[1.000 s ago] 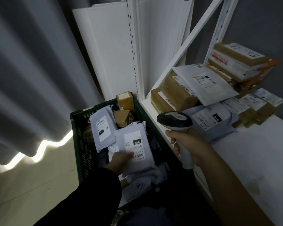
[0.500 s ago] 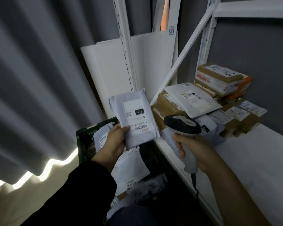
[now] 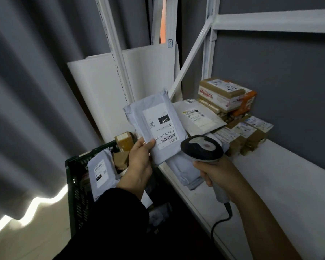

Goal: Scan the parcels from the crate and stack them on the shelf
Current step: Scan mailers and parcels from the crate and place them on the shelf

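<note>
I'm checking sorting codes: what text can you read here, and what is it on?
"010": black box on the label of the held parcel, gripped by the left hand.
"010-010 L30 551": line above that label's barcode; last characters uncertain.
"010": label of the grey parcel in the crate.
Labels on the shelf boxes and the upright's tag: too blurred.

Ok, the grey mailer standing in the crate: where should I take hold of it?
Pinch its top edge from above. The grey mailer stands on end in the crate; the crate wall and brown boxes hem its sides, leaving only the top edge free.
</note>
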